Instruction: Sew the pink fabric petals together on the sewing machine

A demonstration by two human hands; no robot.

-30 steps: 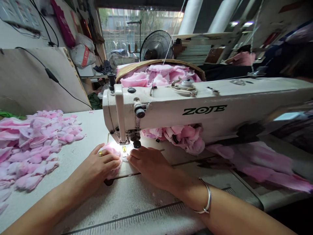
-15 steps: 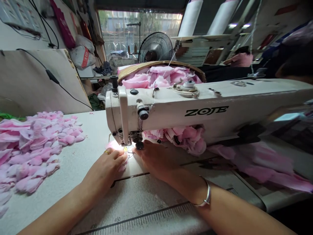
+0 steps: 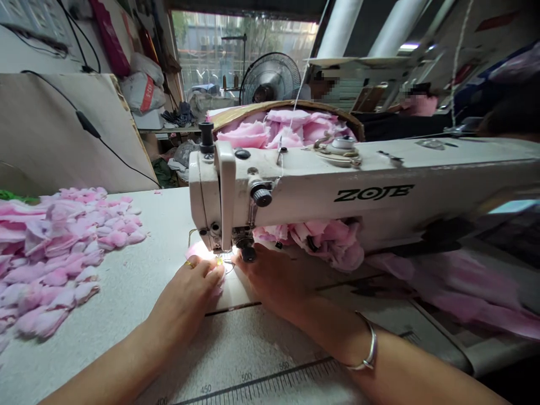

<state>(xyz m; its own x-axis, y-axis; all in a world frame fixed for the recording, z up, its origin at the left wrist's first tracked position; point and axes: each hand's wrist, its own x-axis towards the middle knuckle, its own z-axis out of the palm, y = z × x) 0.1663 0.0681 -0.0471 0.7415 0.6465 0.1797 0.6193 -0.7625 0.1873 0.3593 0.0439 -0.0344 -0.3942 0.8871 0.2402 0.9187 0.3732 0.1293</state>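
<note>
the thumb of the left hand (image 3: 185, 295) was hard to make out; its fingers lay pressed together on the pink cloth (image 3: 199, 251), but whether they pinched it could not be told. glare from the lamp washed out the cloth by the needle, near the left end of the sewing machine (image 3: 304, 188). the black knob (image 3: 248, 253) partly covered the fingers of the right hand (image 3: 276, 278), bent beside the needle area; what they held, if anything, could not be told. the machine arm stood in front of a pink bundle (image 3: 333, 244), hiding its top. a pile of pink pieces (image 3: 63, 247) spread over the left edge of the bench (image 3: 135, 287). behind the machine, a round container (image 3: 356, 125), its lower part hidden, held more pink fabric (image 3: 291, 126).
</note>
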